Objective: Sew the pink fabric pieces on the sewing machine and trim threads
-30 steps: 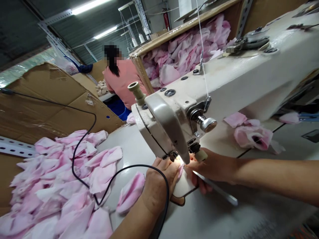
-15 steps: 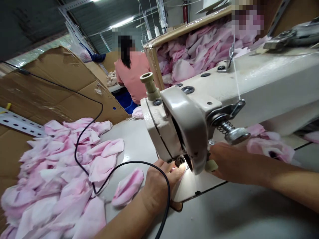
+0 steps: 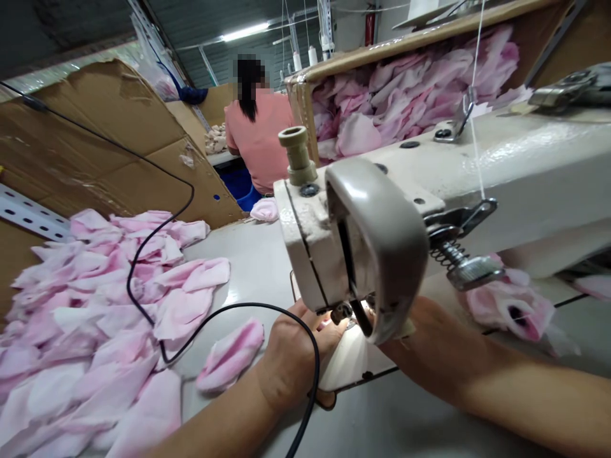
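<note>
A white sewing machine fills the right half of the view, its needle area lit from within. My left hand is at the left of the needle area, its fingers closed on a small piece of pink cloth that is mostly hidden. Behind the machine head, my right hand reaches to the needle area from the right; its fingertips are hidden. A loose pink piece lies on the table left of my left hand.
Pink cloth pieces are heaped at the left. A black cable loops over my left wrist. More cloth lies right of the machine. A cardboard box and a seated person are behind.
My right hand has moved down and inward, toward the needle area and my left hand. The view has shifted slightly.
</note>
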A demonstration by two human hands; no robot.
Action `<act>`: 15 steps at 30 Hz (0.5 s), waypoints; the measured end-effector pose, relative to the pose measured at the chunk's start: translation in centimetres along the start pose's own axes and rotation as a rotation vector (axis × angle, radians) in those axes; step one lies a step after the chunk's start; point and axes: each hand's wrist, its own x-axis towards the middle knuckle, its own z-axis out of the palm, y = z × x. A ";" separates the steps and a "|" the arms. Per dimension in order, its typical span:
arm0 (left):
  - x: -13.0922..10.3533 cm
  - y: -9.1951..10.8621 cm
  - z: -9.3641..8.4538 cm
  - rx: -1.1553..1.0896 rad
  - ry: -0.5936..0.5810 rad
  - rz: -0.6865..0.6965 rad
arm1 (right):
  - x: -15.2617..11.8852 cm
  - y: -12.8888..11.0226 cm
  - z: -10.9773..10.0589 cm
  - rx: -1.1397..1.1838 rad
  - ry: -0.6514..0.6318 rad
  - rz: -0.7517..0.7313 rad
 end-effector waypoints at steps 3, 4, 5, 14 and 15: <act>-0.1 -0.1 0.2 -0.002 -0.011 -0.005 | -0.2 0.2 0.0 -0.130 0.009 0.013; -0.1 -0.1 0.3 -0.007 -0.014 -0.003 | -0.3 0.2 -0.1 -0.154 0.017 0.012; -0.2 -0.1 0.5 -0.010 -0.013 -0.001 | -0.3 0.2 -0.2 -0.175 0.020 0.016; -0.1 0.2 0.0 -0.040 0.030 -0.020 | -1.3 1.0 -1.2 -0.398 -0.041 0.011; 0.0 0.3 -0.1 -0.048 0.069 -0.003 | -1.3 1.2 -1.0 -0.395 0.003 -0.005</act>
